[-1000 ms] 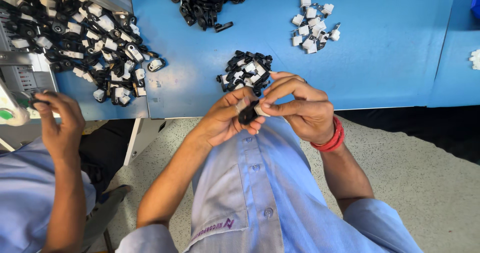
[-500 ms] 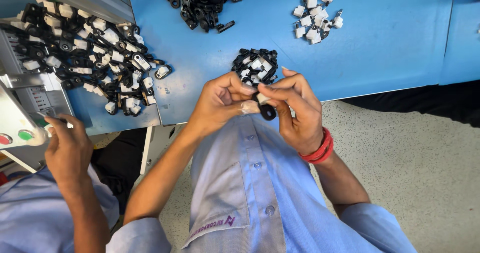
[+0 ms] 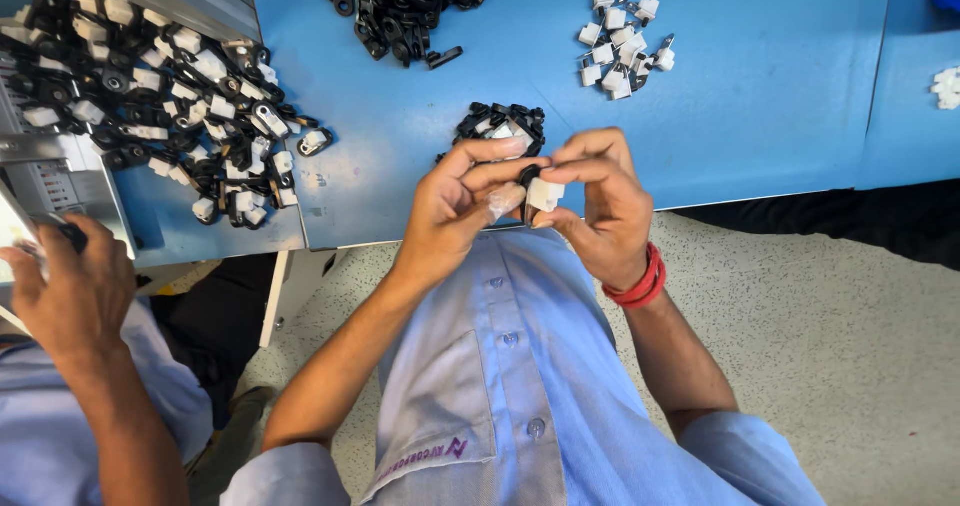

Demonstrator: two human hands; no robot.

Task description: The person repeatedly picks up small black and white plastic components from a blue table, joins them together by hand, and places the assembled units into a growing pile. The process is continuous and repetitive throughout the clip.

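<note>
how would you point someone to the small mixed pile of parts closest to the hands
Start at the blue table and follow its near edge to the person's two hands. Just beyond the fingertips sits a small pile of black and white parts. Unlike the all-white pile to its right and the all-black heap farther back, it is mixed and compact.

Bright, even overhead light; sharp picture.
The blue table shows mild glare toward 12 o'clock, shadows stay soft and short, and wide-angle stretch bends edges at 3 and 9 o'clock.

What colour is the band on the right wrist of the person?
Red; the wrist band shows clearly in the head view.
</note>
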